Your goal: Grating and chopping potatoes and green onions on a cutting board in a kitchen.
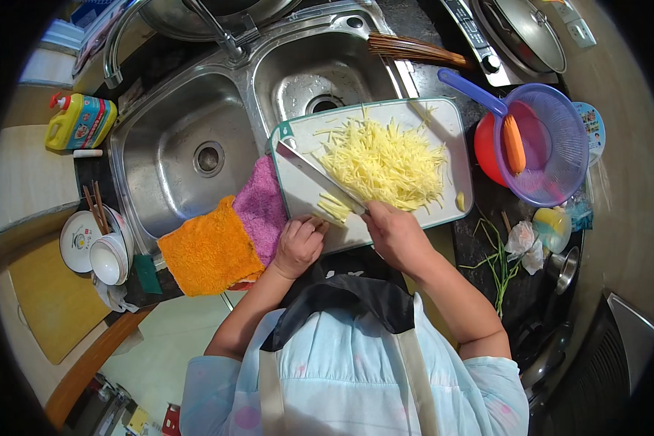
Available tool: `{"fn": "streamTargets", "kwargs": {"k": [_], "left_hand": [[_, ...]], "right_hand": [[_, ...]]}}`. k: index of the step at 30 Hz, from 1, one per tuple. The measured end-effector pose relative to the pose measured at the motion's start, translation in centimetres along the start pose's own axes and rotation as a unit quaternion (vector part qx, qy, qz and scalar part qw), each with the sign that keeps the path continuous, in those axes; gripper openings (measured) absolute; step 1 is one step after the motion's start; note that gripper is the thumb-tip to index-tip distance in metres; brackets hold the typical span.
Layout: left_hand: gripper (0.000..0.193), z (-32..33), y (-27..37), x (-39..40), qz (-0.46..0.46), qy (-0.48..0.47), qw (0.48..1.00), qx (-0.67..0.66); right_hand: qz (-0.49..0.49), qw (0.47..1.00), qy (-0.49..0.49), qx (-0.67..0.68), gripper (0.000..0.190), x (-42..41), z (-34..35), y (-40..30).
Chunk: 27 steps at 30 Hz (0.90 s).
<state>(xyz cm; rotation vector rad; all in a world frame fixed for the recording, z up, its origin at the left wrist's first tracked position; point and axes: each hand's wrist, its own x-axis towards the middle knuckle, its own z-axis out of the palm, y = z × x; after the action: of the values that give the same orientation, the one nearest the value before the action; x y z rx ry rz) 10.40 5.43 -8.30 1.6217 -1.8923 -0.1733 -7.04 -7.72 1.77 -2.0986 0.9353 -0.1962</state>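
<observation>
A white cutting board with a green rim (463,128) lies before me, its far part over the sink. My right hand (395,234) grips a kitchen knife (319,174), whose blade slants to the upper left across the board. A large pile of pale yellow vegetable shreds (387,161), perhaps potato, lies beyond the blade. On the near side of the blade is a small stack of cut strips (335,208). Close to that stack, at the board's near edge, my left hand (301,245) rests with curled fingers; whether they pinch a piece is hidden. A small yellow piece (460,201) lies at the right.
A double steel sink (182,147) is behind and left. Orange (212,248) and purple (261,210) cloths lie beside the board. At right, a purple colander (567,141) holds a peeled carrot (514,144), near green onions (498,272). Bowls (108,261) and a yellow bottle (82,121) stand left.
</observation>
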Motion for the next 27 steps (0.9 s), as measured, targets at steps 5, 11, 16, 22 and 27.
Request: {"fn": "streamTargets", "kwargs": {"k": [5,11,16,22,27], "left_hand": [[0.037,0.3,-0.4,0.3,-0.006,-0.055,0.998,-0.018],[0.047,0.8,-0.5,1.3,0.013,-0.083,0.996,-0.03],[0.046,1.0,-0.6,1.3,-0.004,-0.106,0.993,-0.041],[0.042,1.7,-0.7,0.7,-0.013,-0.109,0.993,-0.038],[0.034,1.9,-0.8,0.7,-0.007,-0.09,0.995,-0.035]], "right_hand": [[0.018,0.999,-0.032,-0.04,0.009,-1.2,-0.1,1.1],[0.011,0.995,-0.056,-0.081,0.011,-1.6,0.4,1.4],[-0.013,0.99,-0.085,-0.107,0.013,-0.9,0.5,0.8],[-0.036,0.988,-0.093,-0.116,0.013,0.1,2.4,2.1],[-0.036,0.994,-0.071,-0.079,0.013,1.8,3.2,2.0]]}}
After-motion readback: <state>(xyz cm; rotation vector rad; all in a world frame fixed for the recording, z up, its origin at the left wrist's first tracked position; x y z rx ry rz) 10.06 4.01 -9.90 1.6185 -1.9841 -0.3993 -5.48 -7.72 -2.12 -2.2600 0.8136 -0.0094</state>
